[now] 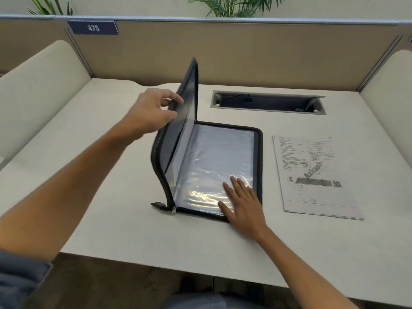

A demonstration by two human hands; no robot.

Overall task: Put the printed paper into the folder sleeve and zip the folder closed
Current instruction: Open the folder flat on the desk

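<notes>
Your left hand pinches the outer edge of the folder's front cover, thumb and fingers curled round it, and holds that cover raised nearly upright from the spine. The folder itself lies open on the pale worktop, its back half flat, with a dark zip running round the border. The zip pull hangs at the near left corner, beside a short dark tab — the zip is undone along the edges you can see.

Your right hand lies flat on the clear plastic sleeve inside the folder, fingers straight and close together, pressing near the sleeve's near right corner, with the heel of the hand over the folder's near edge. The sleeve is glossy and wrinkled and catches the light.

The printed paper is not in the sleeve — it lies flat on the worktop just to the right of the folder, apart from it, slightly skewed, with neither hand touching it. Small text, a diagonal logo and a QR code show on its top face; it looks to be more than one sheet.

Beyond the folder a rectangular cable slot is set into the worktop. A tan partition closes off the far side, bearing a dark label with the number 475.
</notes>
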